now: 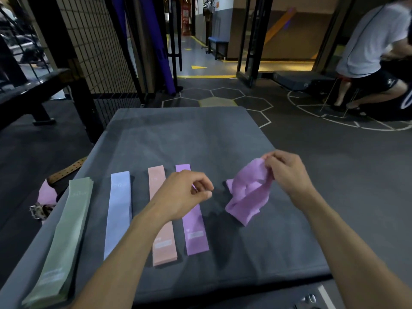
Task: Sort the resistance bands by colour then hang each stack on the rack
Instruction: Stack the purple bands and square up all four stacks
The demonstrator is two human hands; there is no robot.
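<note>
Two bare forearms, no sleeves visible, left hand [185, 192] and right hand [287, 172] ungloved, no rings or wristwear seen

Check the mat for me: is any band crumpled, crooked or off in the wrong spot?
Yes. The crumpled purple band, pinched by the right hand, is bunched up right of the flat purple stack. A pink band also lies off the mat's left edge, beside a studded strap. The green, blue and peach stacks lie flat.
</note>
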